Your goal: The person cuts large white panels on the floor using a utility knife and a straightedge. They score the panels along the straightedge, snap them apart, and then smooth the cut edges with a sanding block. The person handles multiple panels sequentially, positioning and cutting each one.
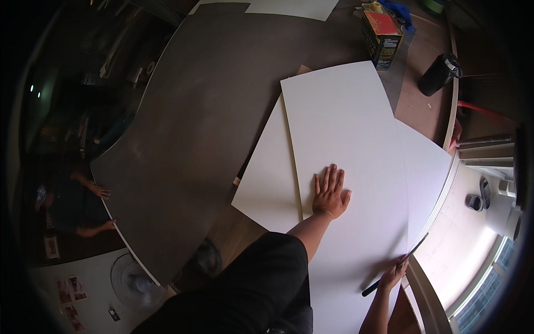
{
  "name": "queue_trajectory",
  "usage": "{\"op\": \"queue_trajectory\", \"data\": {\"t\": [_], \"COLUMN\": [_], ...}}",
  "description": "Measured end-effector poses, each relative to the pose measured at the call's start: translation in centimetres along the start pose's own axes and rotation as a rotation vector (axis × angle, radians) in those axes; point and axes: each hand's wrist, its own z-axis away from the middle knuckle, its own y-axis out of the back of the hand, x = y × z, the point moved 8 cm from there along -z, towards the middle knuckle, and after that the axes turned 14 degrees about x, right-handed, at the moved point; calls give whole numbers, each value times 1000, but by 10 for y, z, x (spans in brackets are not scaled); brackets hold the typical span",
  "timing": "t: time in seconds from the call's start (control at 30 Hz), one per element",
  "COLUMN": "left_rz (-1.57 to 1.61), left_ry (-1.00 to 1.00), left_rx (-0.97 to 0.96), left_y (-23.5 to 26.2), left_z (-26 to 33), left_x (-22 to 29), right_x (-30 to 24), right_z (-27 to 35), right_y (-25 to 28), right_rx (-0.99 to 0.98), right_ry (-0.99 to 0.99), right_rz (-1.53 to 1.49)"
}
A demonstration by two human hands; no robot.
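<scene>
My left hand [331, 196] lies flat, fingers outstretched, on a white board [350, 122]. Around a long thin tool with a black handle [369, 290] my right hand [394, 271] is closed, at the board's right edge. The tool's narrow dark end [421, 241] points up and away to the right; whether it is a blade or a file I cannot make out. Beneath this board, another white board [261, 172] sticks out at an angle on the left. More white sheet [425, 153] shows on the right.
A large dark grey sheet [194, 106] covers the far left; a person's hands [101, 192] touch its left edge. At the back right stand a box with a red top [384, 33] and a black flask [439, 74]. A fan [136, 278] stands at lower left.
</scene>
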Motion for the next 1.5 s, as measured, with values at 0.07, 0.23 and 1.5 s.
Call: {"op": "queue_trajectory", "data": {"t": [0.07, 0.23, 1.5], "left_rz": [-2, 17, 221], "left_ry": [-9, -7, -983], "left_rx": [35, 155, -41], "left_y": [2, 6, -54], "left_z": [0, 1, 163], "left_x": [2, -10, 160], "right_x": [5, 4, 240], "right_z": [-3, 0, 539], "right_y": [2, 21, 129], "right_rx": [-14, 18, 466], "right_ry": [-46, -94, -1211], "right_rz": [-119, -84, -582]}}
